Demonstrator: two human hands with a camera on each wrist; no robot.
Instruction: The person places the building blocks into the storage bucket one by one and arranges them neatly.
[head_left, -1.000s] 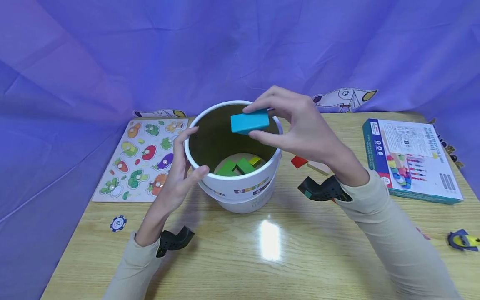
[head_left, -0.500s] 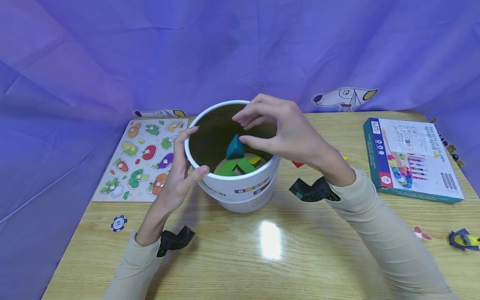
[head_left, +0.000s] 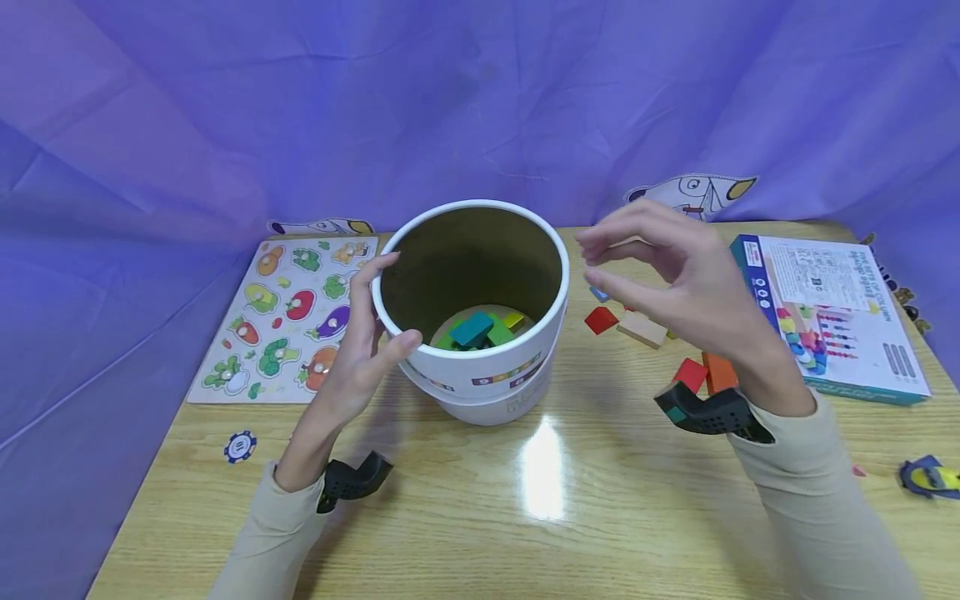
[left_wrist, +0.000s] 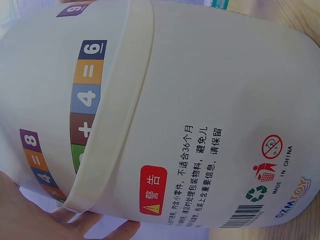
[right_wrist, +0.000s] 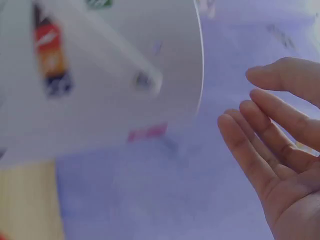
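My left hand [head_left: 358, 367]: grasping the left side of the white bucket [head_left: 483, 407], a finger hooked over its rim; a slack or uneven hold could let it tip or slide.
My right hand [head_left: 686, 287]: grasping nothing, fingers curved and apart, in the air right of the bucket; swung low, it could clip the rim.
Right gap: hand and wall look apart, though my right wrist view is blurred.
Teal block [head_left: 472, 330]: inside the bucket, lying over green blocks [head_left: 500, 332]; it seems askew and may slip if the wall is jolted.
Loose blocks: red block [head_left: 601, 320], wooden block [head_left: 642, 330] and orange block [head_left: 721, 372], right of the bucket; a careless reach could scatter them.
Bucket mouth: unblocked from above.
Left edge: vegetable board [head_left: 270, 333], near the bucket.
Right edge: toy box [head_left: 832, 333], limiting outward travel.
Far edge: purple curtain [head_left: 480, 100], leaving little room behind.
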